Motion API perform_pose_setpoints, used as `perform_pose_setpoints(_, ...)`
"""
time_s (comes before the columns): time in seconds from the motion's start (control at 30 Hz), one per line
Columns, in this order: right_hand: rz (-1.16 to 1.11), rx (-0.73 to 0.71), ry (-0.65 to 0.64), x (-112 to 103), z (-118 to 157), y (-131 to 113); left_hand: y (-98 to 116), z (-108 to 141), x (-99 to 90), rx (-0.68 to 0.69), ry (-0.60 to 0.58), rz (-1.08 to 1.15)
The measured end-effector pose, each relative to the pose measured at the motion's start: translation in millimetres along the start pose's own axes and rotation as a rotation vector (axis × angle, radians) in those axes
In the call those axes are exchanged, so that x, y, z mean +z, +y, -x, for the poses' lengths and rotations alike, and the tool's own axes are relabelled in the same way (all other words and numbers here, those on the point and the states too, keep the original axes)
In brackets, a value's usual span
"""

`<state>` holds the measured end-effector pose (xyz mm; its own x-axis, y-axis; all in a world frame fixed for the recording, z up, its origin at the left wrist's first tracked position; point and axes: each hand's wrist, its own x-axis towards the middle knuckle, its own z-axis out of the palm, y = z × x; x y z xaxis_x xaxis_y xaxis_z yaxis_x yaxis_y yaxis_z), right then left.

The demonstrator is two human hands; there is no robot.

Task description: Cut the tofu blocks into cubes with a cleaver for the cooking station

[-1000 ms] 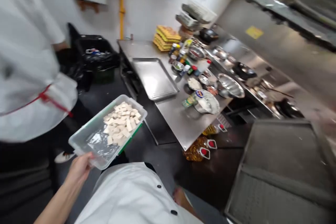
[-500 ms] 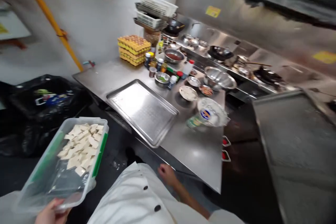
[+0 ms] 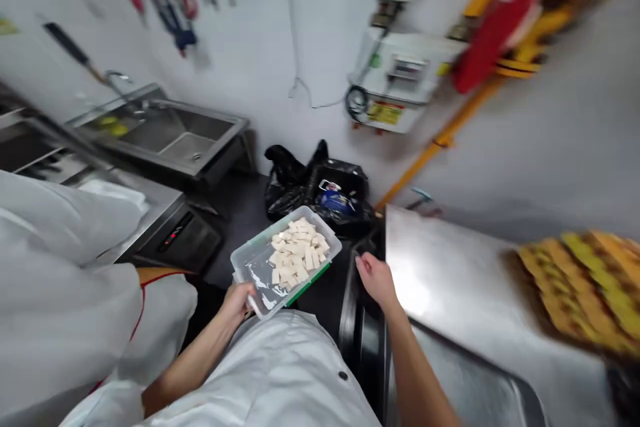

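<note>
A clear plastic container [image 3: 256,271] with a green clip along its side is tilted in front of my body. White cut pieces that look like tofu [image 3: 299,250] are heaped toward its far end. My left hand [image 3: 238,300] grips the container's near left corner, the thumb over the rim. My right hand [image 3: 375,277] is curled closed beside the edge of the steel table [image 3: 445,267], apart from the container. Nothing shows in its fingers.
A co-worker in white [image 3: 65,287] stands close on my left. Ahead are a black-bagged bin [image 3: 345,213] and a steel sink [image 3: 185,140]. On the right, a metal tray [image 3: 475,373] and stacked egg trays [image 3: 580,287] are on the table. A yellow pipe [image 3: 420,167] runs down the wall.
My view has swung left from the stoves toward the sink and bin. The container, still in my left hand, now appears at mid-view. My right hand has risen to the table edge.
</note>
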<state>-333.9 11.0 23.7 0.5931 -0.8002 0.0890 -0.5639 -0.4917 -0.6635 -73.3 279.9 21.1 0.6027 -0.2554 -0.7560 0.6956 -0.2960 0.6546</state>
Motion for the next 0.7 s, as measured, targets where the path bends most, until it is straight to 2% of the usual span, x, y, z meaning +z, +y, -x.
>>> perform_pose_setpoints(0.07,-0.054,0.041,-0.106,42,-26,10,18,-24,4.8,0.001,0.034,0.080)
perform_pose_setpoints(0.13,-0.101,0.097,-0.244,83,-38,26,35,-46,6.5,0.036,0.077,0.133)
perform_pose_setpoints(0.2,-0.158,0.154,-0.388,116,-50,43,55,-67,8.0,0.072,0.143,0.172)
perform_pose_setpoints(0.27,-0.254,0.191,-0.510,136,-71,58,75,-86,11.7,0.105,0.214,0.213)
perform_pose_setpoints(0.37,-0.404,0.255,-0.626,151,-134,61,108,-108,22.6,0.146,0.336,0.266)
perform_pose_setpoints(0.47,-0.526,0.291,-0.773,162,-219,22,140,-126,35.4,0.151,0.450,0.336)
perform_pose_setpoints(0.57,-0.632,0.323,-0.955,181,-296,-50,167,-144,44.0,0.144,0.515,0.420)
perform_pose_setpoints(0.7,-0.781,0.467,-1.121,223,-370,-154,199,-166,41.5,0.139,0.552,0.528)
